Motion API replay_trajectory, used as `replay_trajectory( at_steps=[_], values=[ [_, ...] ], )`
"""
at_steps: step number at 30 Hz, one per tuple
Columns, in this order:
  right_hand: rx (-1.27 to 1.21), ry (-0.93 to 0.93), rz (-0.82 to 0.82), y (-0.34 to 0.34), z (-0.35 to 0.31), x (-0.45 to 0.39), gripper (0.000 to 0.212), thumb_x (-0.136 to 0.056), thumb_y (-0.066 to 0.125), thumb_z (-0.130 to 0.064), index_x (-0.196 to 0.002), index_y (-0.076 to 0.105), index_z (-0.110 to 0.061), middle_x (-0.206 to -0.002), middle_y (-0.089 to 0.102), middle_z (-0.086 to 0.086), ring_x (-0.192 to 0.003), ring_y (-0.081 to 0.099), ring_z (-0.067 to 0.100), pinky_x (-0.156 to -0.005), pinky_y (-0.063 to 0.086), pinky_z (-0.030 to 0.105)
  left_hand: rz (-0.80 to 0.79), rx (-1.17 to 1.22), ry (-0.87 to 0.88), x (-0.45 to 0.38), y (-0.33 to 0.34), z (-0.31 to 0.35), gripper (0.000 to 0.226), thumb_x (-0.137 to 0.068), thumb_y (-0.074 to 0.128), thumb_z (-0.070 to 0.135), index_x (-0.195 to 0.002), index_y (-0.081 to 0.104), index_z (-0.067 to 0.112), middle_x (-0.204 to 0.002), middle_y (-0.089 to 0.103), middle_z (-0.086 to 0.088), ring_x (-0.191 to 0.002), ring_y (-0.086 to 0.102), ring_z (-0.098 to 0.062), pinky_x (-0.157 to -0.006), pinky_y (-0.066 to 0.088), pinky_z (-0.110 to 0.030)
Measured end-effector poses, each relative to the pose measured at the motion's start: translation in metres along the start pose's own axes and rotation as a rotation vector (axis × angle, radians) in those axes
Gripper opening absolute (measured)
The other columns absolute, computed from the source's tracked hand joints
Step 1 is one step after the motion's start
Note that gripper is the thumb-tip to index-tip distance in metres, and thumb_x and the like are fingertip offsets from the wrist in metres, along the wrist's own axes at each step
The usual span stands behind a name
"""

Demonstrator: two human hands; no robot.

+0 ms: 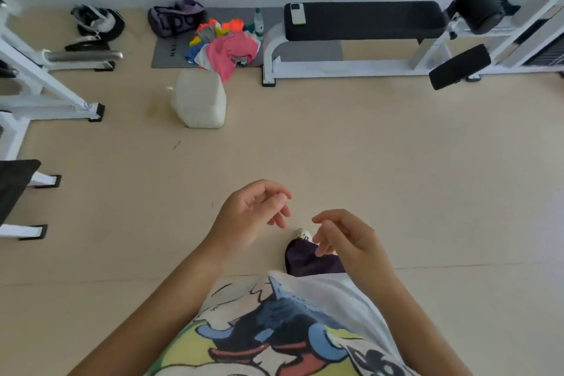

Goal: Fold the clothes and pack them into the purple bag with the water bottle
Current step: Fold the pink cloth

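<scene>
Hands come first in the head view, both raised in front of the person's printed shirt (293, 330). The left hand (250, 217) is loosely curled and holds nothing; its fingers (279, 217) point toward the right hand (345, 238), which is also relaxed, with loose fingers and nothing in its grip. The two hands are near each other but apart. Below them one sees a dark trouser leg (308, 262) and the tip of a white shoe (303, 234) on the beige floor (396, 162).

Farther away, a whitish plastic container (200, 99) stands on the floor. Just behind it a grey mat (171, 53) lies against the wall. On this mat is the unfolded pile of clothes (225, 46), pink, orange, blue and yellow pieces mixed together. The purple bag (175, 18) rests at the back left of the mat, touching the pile. The water bottle (258, 21) stands upright just beside the right edge of the clothes, close to the white frame of a gym bench (363, 20). A small white device (297, 13) lies on the black pad of that bench. More white gym frames are at the left edge
</scene>
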State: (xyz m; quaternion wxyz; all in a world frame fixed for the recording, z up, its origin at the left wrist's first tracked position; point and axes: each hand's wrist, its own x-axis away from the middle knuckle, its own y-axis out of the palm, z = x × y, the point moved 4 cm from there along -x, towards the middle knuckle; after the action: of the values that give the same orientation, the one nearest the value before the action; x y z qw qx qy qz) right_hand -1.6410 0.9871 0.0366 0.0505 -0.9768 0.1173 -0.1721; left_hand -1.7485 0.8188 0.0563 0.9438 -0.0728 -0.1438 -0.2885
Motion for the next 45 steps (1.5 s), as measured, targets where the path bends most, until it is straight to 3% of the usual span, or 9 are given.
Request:
replay_trajectory(
  at_steps=[5, 12, 17, 22, 26, 32, 36, 41, 45],
  values=[
    [0.082, -0.089, -0.222, -0.004, -0.073, -0.145, 0.016, -0.099, 0.052, -0.021, -0.101, 0.067, -0.025, -0.08, 0.069, 0.003, -0.069, 0.067, 0.018, -0.07, 0.056, 0.03, 0.139, -0.028, -0.075, -0.099, -0.041, 0.027, 0.02, -0.097, 0.057, 0.018, -0.092, 0.071, 0.03, -0.083, 0.072, -0.004, -0.072, 0.068, -0.02, -0.069, 0.053, -0.023],
    [0.113, -0.219, -0.372, 0.032, -0.15, -0.339, 0.017, -0.098, 0.051, -0.029, -0.101, 0.066, -0.023, -0.079, 0.069, 0.001, -0.068, 0.067, 0.017, -0.069, 0.056, 0.031, 0.339, 0.068, -0.167, -0.233, -0.124, 0.026, 0.023, -0.096, 0.057, 0.016, -0.087, 0.071, 0.032, -0.08, 0.072, -0.003, -0.069, 0.068, -0.02, -0.065, 0.053, -0.02],
    [0.163, -0.15, -0.32, 0.05, -0.197, -0.482, 0.017, -0.1, 0.05, -0.016, -0.1, 0.067, -0.019, -0.078, 0.068, 0.005, -0.068, 0.066, 0.021, -0.067, 0.054, 0.026, 0.339, 0.121, -0.154, -0.355, -0.202, 0.058, 0.024, -0.096, 0.056, 0.015, -0.086, 0.072, 0.031, -0.08, 0.072, -0.003, -0.069, 0.067, -0.019, -0.065, 0.053, -0.02],
    [0.228, -0.045, -0.257, 0.043, -0.228, -0.589, 0.018, -0.1, 0.049, -0.018, -0.099, 0.067, -0.022, -0.08, 0.069, 0.003, -0.069, 0.067, 0.02, -0.07, 0.058, 0.032, 0.239, 0.099, -0.066, -0.486, -0.27, 0.126, 0.02, -0.096, 0.057, 0.017, -0.088, 0.072, 0.029, -0.082, 0.072, -0.005, -0.07, 0.068, -0.018, -0.067, 0.052, -0.02],
    [0.168, 0.006, -0.184, 0.034, -0.242, -0.675, 0.019, -0.099, 0.05, -0.014, -0.097, 0.068, -0.018, -0.078, 0.069, 0.006, -0.067, 0.067, 0.024, -0.069, 0.058, 0.035, 0.195, 0.133, 0.007, -0.597, -0.311, 0.176, 0.016, -0.085, 0.062, 0.032, -0.088, 0.071, 0.02, -0.079, 0.07, -0.007, -0.067, 0.066, -0.02, -0.065, 0.05, -0.022],
    [0.106, 0.039, -0.171, 0.047, -0.265, -0.852, 0.021, -0.099, 0.05, -0.011, -0.095, 0.069, -0.02, -0.076, 0.069, 0.007, -0.067, 0.067, 0.027, -0.068, 0.057, 0.034, 0.26, 0.125, 0.023, -0.75, -0.383, 0.213, 0.012, -0.094, 0.059, 0.014, -0.094, 0.069, 0.008, -0.076, 0.069, -0.006, -0.064, 0.064, -0.017, -0.064, 0.048, -0.018],
    [0.116, -0.017, -0.27, 0.079, -0.318, -0.963, 0.02, -0.099, 0.049, -0.013, -0.096, 0.068, -0.02, -0.076, 0.068, 0.006, -0.066, 0.067, 0.025, -0.069, 0.055, 0.034, 0.317, 0.101, -0.044, -0.809, -0.436, 0.232, 0.021, -0.088, 0.058, 0.028, -0.094, 0.069, 0.011, -0.077, 0.071, -0.004, -0.066, 0.065, -0.019, -0.065, 0.051, -0.023],
    [0.112, -0.138, -0.441, 0.145, -0.395, -1.073, 0.017, -0.098, 0.05, -0.01, -0.098, 0.067, -0.008, -0.077, 0.067, 0.009, -0.066, 0.065, 0.025, -0.068, 0.054, 0.031, 0.458, 0.077, -0.119, -0.851, -0.514, 0.236, 0.013, -0.092, 0.059, 0.021, -0.091, 0.071, 0.018, -0.077, 0.071, -0.004, -0.065, 0.066, -0.018, -0.066, 0.052, -0.026],
    [0.08, -0.195, -0.496, 0.188, -0.438, -1.128, 0.017, -0.099, 0.051, -0.012, -0.099, 0.067, -0.014, -0.081, 0.068, 0.006, -0.065, 0.066, 0.021, -0.064, 0.052, 0.027, 0.58, 0.094, -0.175, -0.874, -0.566, 0.229, 0.016, -0.097, 0.057, 0.014, -0.09, 0.072, 0.017, -0.076, 0.071, -0.005, -0.065, 0.066, -0.02, -0.069, 0.052, -0.033]
  ],
)
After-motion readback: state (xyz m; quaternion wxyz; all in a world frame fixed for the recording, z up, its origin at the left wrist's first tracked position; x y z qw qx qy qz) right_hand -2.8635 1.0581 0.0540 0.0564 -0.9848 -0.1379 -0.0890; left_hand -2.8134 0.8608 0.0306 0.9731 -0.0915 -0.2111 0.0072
